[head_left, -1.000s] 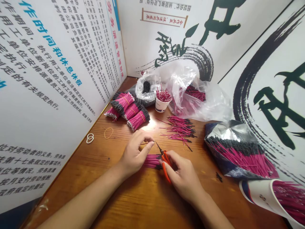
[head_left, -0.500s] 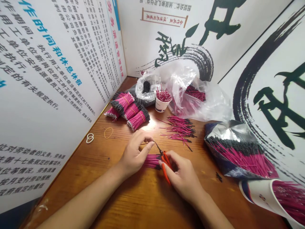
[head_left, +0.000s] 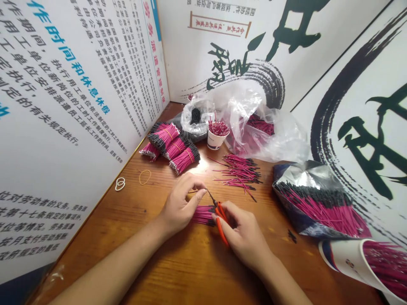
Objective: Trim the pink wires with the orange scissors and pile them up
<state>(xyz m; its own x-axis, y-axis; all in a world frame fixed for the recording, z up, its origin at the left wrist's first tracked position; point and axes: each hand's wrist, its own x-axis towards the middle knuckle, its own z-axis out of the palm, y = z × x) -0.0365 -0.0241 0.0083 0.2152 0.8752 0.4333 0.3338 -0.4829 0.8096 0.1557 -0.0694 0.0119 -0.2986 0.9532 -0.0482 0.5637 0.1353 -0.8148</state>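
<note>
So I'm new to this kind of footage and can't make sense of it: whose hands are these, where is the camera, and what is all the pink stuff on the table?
The camera sits on a person's head, looking down at their own bare hands over a wooden table. The right hand holds small orange-handled snips. The left hand pinches something small at the blade tip, above a bunch of pink wires. Further back lie banded wire bundles, loose wires, a paper cup, plastic bags, a foil bag of wires and rubber bands. Printed boards wall the table in.
</note>
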